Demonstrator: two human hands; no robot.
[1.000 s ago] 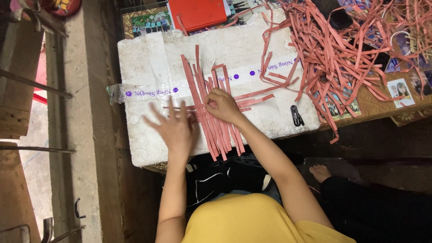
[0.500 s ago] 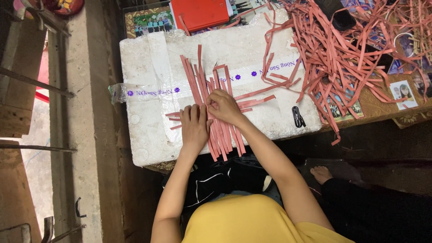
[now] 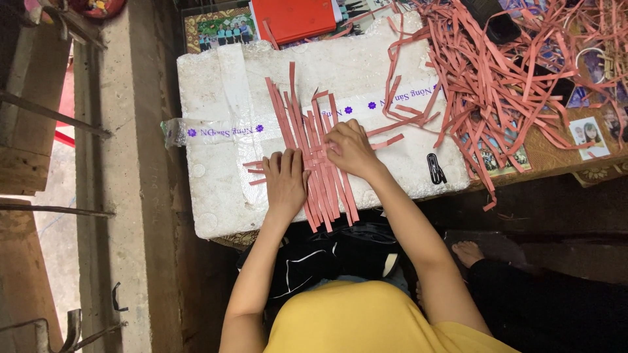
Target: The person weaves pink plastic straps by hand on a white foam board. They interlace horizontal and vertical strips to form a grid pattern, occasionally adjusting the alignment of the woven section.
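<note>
**So the left hand has moved in onto the strips**

Basically, the person's left hand (image 3: 285,180) used to sit further out to the side with fingers spread wide. Now it has slid in and lies flat, palm down and fingers together, pressing on the near part of the pink strips (image 3: 314,157). It isn't closed around anything, just pinning them to the white foam box (image 3: 216,85).

The right hand (image 3: 350,149) has hardly shifted. Its fingers are curled down onto the strips right beside the left hand's fingertips, and it looks like it's pinching or nudging one of the crosswise strips; whether a strip is actually gripped between the fingers can't be made out.

Both hands are now touching the same bunch, almost meeting in the middle. That looks like the woven section is being held steady so the strips stay lined up.

Off past the right hand lies a big loose heap of strips (image 3: 497,72), with a small black clip (image 3: 436,168) just beside that wrist. Beyond both hands sits a red book (image 3: 291,18).
</note>
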